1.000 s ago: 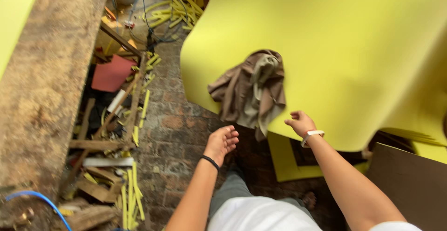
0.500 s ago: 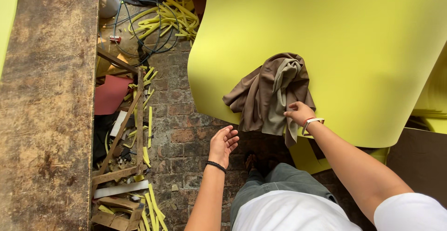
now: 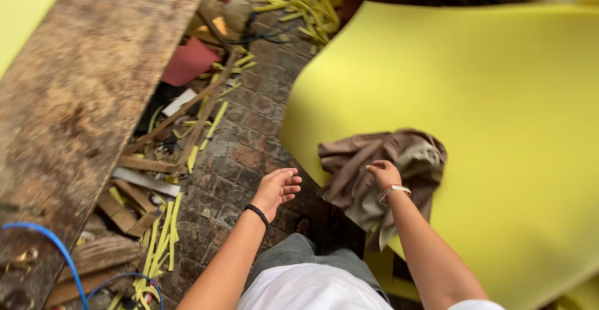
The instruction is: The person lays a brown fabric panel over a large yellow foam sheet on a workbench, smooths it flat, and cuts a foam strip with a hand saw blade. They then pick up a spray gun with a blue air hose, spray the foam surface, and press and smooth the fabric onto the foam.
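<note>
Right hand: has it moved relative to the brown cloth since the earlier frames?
Yes. The right hand moved from the yellow foam sheet edge below the brown cloth up onto the cloth.

Worn wooden plank point(image 3: 81, 98), yellow offcuts point(image 3: 163, 235), perhaps foam

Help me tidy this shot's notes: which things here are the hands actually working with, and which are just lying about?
In hand:
- right hand resting on the brown cloth
- yellow foam sheet under the cloth
- left hand, open over the brick floor, holding nothing

Lying about:
- worn wooden board
- yellow offcut strips
- wood scraps
- red piece
- blue cable
</note>
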